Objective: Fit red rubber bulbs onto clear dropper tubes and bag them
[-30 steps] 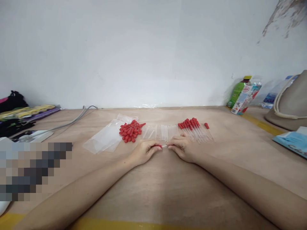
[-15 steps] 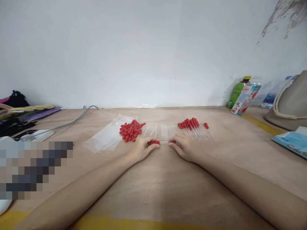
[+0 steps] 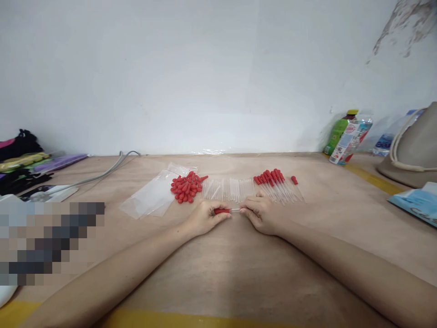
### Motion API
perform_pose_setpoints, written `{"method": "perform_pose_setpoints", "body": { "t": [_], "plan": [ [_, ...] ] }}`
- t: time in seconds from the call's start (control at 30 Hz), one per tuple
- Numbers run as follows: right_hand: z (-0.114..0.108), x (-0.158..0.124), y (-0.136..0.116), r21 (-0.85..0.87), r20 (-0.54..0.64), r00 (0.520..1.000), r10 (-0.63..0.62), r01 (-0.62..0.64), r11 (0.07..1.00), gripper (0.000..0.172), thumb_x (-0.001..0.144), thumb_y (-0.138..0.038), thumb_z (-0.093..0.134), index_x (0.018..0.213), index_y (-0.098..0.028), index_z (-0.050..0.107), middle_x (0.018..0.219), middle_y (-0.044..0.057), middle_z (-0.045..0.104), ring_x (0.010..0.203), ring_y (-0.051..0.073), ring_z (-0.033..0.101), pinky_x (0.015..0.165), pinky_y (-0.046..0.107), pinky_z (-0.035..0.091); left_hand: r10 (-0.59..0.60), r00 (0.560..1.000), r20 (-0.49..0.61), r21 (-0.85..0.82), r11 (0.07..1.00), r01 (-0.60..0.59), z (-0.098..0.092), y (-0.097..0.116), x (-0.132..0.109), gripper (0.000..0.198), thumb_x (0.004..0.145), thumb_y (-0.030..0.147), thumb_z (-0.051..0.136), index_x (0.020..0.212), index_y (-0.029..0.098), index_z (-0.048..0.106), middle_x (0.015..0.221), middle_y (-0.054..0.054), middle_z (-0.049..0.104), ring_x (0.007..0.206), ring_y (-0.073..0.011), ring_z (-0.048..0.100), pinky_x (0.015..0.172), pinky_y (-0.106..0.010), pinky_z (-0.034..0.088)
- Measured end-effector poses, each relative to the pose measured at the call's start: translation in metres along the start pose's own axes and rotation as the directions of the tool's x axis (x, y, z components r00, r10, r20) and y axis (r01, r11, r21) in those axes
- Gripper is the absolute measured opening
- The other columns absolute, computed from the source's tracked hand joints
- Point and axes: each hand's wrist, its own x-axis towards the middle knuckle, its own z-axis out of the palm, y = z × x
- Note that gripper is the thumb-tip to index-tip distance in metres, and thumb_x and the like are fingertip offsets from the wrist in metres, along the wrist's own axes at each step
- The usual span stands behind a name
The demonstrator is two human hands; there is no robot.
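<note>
The left hand [image 3: 205,217] grips a red bulb [image 3: 221,211], the right hand [image 3: 262,214] a clear tube [image 3: 235,210] aligned with it, well short of the back edge of the table [image 3: 232,273]; nearer that edge, loose tubes [image 3: 235,189] lie between piled bulbs [image 3: 186,187] and red-topped droppers [image 3: 274,176].

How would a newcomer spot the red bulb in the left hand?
On the brown table, look just this side of the row of clear tubes. There the left hand holds the red bulb sideways, its end toward the right hand. Only it is gripped, unlike the pile of red bulbs and the red-capped tubes.
</note>
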Motion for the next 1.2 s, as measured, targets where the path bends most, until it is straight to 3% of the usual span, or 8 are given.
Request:
{"method": "perform_pose_setpoints", "body": {
  "t": [0.43,0.57,0.73,0.83,0.93,1.03,1.1,1.2],
  "plan": [
    [0.003,0.008,-0.008,0.011,0.159,0.975,0.153,-0.157,0.988,0.029,0.089,-0.023,0.035,0.066,-0.017,0.053,0.063,0.0,0.06,0.056,0.011,0.046,0.068,0.029,0.027,0.067,0.997,0.03,0.113,0.991,-0.07,-0.001,-0.001,0.002,0.017,0.08,0.027,0.056,0.089,0.016,0.065,0.079,-0.002,0.068,0.069,-0.0133,0.061,0.064,-0.023,0.047],
    [-0.004,0.01,-0.009,-0.034,0.201,0.973,0.11,-0.105,0.994,0.028,0.089,-0.024,0.035,0.07,-0.016,0.054,0.067,0.001,0.06,0.062,0.011,0.048,0.071,0.03,0.026,0.071,0.997,0.026,0.127,0.989,-0.074,-0.002,0.002,0.002,0.016,0.08,0.026,0.056,0.089,0.017,0.064,0.08,-0.002,0.068,0.071,-0.0135,0.061,0.066,-0.023,0.048],
    [-0.014,0.007,-0.002,-0.08,0.159,0.987,0.014,-0.002,0.997,0.025,0.086,-0.026,0.041,0.072,-0.016,0.059,0.07,0.003,0.061,0.07,0.014,0.05,0.071,0.03,0.025,0.054,0.997,-0.061,0.126,0.991,-0.046,-0.003,-0.001,0.0,0.034,0.077,0.025,0.059,0.109,0.019,0.053,0.096,-0.005,0.063,0.075,-0.0136,0.06,0.067,-0.026,0.05],
    [-0.017,0.004,0.014,-0.116,0.001,0.984,0.178,-0.177,0.977,0.026,0.084,-0.028,0.042,0.068,-0.018,0.061,0.068,0.002,0.062,0.069,0.015,0.051,0.071,0.031,0.024,0.012,0.992,-0.126,0.129,0.992,0.004,-0.004,-0.005,-0.001,0.048,0.076,0.024,0.059,0.12,0.02,0.041,0.1,-0.005,0.055,0.068,-0.0108,0.056,0.061,-0.025,0.05],
    [-0.018,0.001,0.035,-0.124,-0.249,0.83,0.499,-0.538,0.834,0.031,0.081,-0.034,0.042,0.061,-0.018,0.058,0.063,0.001,0.061,0.064,0.015,0.051,0.072,0.032,0.025,0.026,0.996,-0.086,0.175,0.985,-0.01,-0.004,-0.004,-0.002,0.043,0.077,0.023,0.056,0.117,0.022,0.041,0.095,-0.003,0.052,0.063,-0.0095,0.052,0.057,-0.023,0.048],
    [-0.017,-0.001,0.053,-0.139,-0.338,0.641,0.689,-0.758,0.638,0.032,0.077,-0.039,0.043,0.056,-0.018,0.055,0.058,0.001,0.058,0.061,0.017,0.05,0.076,0.037,0.025,0.055,0.998,-0.03,0.228,0.972,-0.047,-0.004,-0.001,-0.001,0.036,0.078,0.021,0.054,0.113,0.021,0.044,0.09,-0.001,0.051,0.061,-0.0089,0.049,0.059,-0.024,0.046],
    [-0.016,0.0,0.061,-0.174,-0.345,0.59,0.73,-0.804,0.568,0.033,0.075,-0.041,0.042,0.054,-0.019,0.054,0.057,0.001,0.058,0.062,0.018,0.05,0.077,0.039,0.025,0.057,0.998,-0.021,0.24,0.969,-0.05,-0.003,0.0,-0.001,0.034,0.077,0.02,0.054,0.111,0.02,0.045,0.088,-0.001,0.051,0.061,-0.009,0.048,0.06,-0.025,0.046],
    [-0.012,0.002,0.064,-0.223,-0.316,0.581,0.75,-0.814,0.536,0.033,0.074,-0.041,0.042,0.053,-0.019,0.053,0.059,0.002,0.057,0.063,0.019,0.05,0.078,0.041,0.024,0.052,0.999,-0.009,0.246,0.968,-0.048,-0.004,0.001,0.0,0.032,0.078,0.02,0.053,0.109,0.02,0.047,0.086,-0.001,0.051,0.061,-0.0094,0.048,0.061,-0.025,0.045]
  ]
}}
